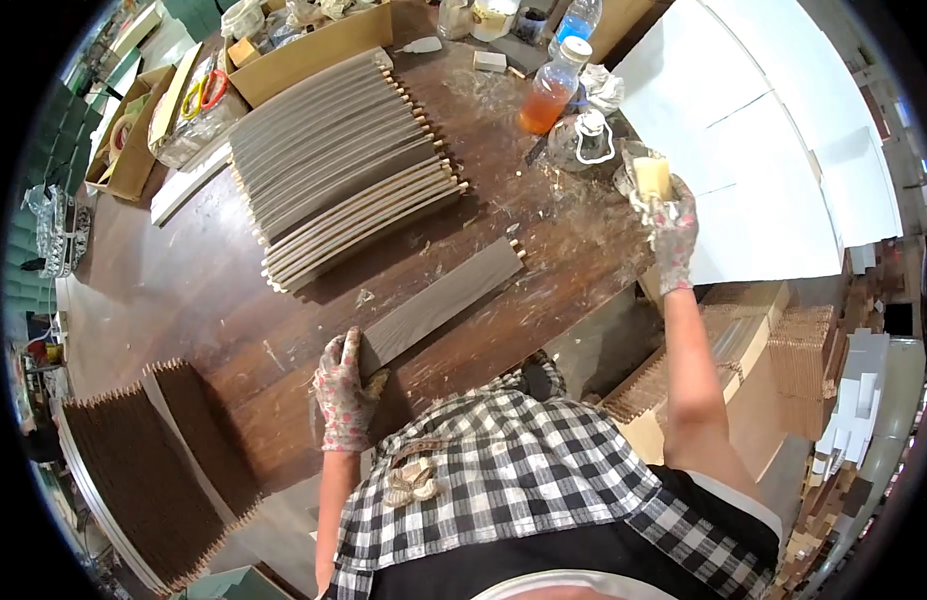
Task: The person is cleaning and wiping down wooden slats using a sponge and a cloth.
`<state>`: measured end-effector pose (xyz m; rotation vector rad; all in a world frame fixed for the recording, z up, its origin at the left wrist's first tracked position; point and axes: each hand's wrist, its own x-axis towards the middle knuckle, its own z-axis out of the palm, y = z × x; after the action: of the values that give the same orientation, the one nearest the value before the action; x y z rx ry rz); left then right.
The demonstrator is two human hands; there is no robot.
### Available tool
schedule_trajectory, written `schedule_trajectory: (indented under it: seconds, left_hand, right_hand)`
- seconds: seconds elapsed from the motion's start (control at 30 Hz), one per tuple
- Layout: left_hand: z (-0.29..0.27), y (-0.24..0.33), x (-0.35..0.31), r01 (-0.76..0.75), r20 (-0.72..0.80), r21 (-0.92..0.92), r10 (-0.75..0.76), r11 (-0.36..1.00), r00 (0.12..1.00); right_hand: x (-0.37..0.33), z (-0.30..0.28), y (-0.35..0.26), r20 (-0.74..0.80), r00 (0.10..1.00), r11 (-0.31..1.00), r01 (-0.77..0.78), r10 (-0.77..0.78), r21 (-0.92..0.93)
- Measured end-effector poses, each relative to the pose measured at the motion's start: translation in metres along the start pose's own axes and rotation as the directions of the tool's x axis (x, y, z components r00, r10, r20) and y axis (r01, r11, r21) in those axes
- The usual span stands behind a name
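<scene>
My left hand (345,395), in a pale flower-patterned glove, grips the near end of a grey-brown wooden board (443,302). The board lies slanted on the table, and small pale dowel pegs stick out of its far right end. Out to the right, my right hand (675,235), in a matching glove, is closed on a pale yellow block (652,179), perhaps a sponge. That hand is at the table's right edge, by a dirty, crumpled-looking item (628,170). The glove hides part of its fingers.
A stack of similar pegged boards (333,150) lies beyond the single board. More dark boards (153,470) stand at the lower left. A bottle of orange liquid (551,95) and a jug (575,145) stand at the back right. A cardboard box (318,50) holds odds and ends; white panels (743,130) lean right.
</scene>
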<state>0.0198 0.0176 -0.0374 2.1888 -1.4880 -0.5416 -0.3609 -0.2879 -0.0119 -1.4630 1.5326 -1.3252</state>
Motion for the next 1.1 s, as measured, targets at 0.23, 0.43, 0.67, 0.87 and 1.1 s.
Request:
schedule_trajectory:
  seconds: [0.23, 0.43, 0.67, 0.87, 1.1]
  left_hand:
    - [0.000, 0.003, -0.006, -0.049, -0.007, 0.193, 0.051, 0.980, 0.999]
    - [-0.009, 0.014, -0.004, 0.039, 0.095, -0.001, -0.039, 0.999, 0.995]
    - [-0.002, 0.010, -0.012, 0.071, 0.113, -0.253, -0.043, 0.965, 0.993]
    - [0.011, 0.018, -0.015, 0.414, 0.357, -0.716, -0.215, 0.563, 0.909]
    - [0.006, 0.035, -0.011, 0.371, 0.366, -0.755, -0.121, 0.541, 0.922]
  right_hand:
    - [0.005, 0.000, 0.026, -0.066, 0.972, 0.920, 0.189, -0.224, -0.343]
    - [0.033, -0.004, 0.019, 0.008, 0.982, 0.713, 0.141, -0.186, -0.687]
    - [-0.032, 0.017, -0.017, 0.031, 0.998, 0.983, 0.065, -0.060, -0.172]
    - [-0.146, 0.073, -0.042, 0.538, 0.655, 0.760, 0.648, -0.531, -0.040]
    - [-0.116, 0.066, 0.000, 0.363, 0.892, 0.846, 0.400, -0.271, -0.353]
